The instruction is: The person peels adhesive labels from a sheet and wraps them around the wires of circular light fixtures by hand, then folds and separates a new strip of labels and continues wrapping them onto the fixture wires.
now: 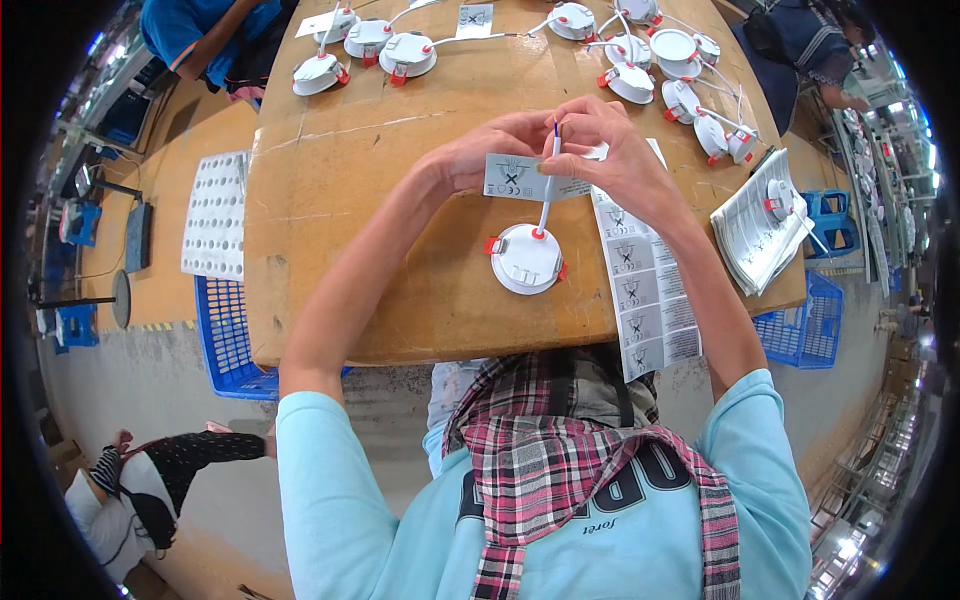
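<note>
A round white downlight [527, 262] with red clips lies on the table in front of me, its white cable [545, 212] running up between my hands. A grey printed sticker [512, 176] stretches crosswise behind the cable. My left hand [480, 152] is closed on the sticker's left end, its fingertips partly hidden behind it. My right hand [622, 160] pinches near the cable, thumb over the sticker's right part; bare coloured wire ends show at the top. Under my right forearm lies a sheet of similar stickers [643, 300], its lower end hanging over the table edge.
Several other downlights [408, 56] with cables lie across the far side of the wooden table [400, 290]. A stack of sticker sheets [752, 232] sits at the right with a downlight on it. Blue crates [232, 345] stand below the table's sides. People sit across from me.
</note>
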`<move>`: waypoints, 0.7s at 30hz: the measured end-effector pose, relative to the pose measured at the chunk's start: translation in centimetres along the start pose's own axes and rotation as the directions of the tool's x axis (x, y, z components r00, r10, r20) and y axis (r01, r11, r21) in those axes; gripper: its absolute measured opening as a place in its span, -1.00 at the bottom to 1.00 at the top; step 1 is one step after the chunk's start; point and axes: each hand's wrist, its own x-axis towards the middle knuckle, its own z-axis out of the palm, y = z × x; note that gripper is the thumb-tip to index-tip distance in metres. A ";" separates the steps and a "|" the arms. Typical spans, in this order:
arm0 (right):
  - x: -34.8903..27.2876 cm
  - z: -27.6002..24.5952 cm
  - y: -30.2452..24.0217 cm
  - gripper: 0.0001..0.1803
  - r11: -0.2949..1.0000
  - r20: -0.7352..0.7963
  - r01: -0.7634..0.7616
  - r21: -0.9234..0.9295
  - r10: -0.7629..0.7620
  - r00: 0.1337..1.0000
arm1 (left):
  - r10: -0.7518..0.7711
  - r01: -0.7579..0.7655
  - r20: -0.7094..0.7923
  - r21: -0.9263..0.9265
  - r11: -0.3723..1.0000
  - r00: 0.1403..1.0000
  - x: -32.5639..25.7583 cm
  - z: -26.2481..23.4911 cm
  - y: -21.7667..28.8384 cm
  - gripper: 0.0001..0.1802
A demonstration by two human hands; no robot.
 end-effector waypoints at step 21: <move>-1.5 -0.2 1.1 -0.74 0.999 -0.096 -0.016 0.047 0.020 0.995 | -0.109 0.121 -0.062 0.232 0.965 0.992 -1.7 -0.3 1.7 -0.70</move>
